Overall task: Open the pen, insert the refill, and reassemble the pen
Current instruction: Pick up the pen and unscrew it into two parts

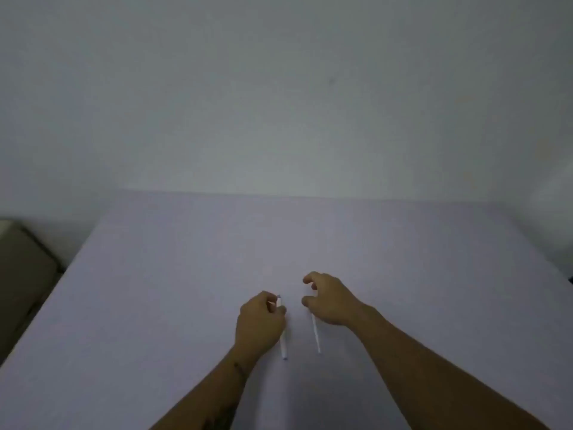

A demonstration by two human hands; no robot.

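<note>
A white pen [283, 346] lies lengthwise on the pale table [155, 290], and my left hand [259, 325] is curled around its upper part, with the pen's tip showing past my fingers. A thin white refill [315, 333] lies just to the right, roughly parallel to the pen. My right hand [328, 301] hovers over the refill's far end with fingers curved and apart, holding nothing that I can see. The refill's top end is hidden under that hand.
A plain grey wall [279, 88] rises behind the table's far edge. A dark brownish piece of furniture [24, 274] stands off the table's left side. The image is dim and blurred.
</note>
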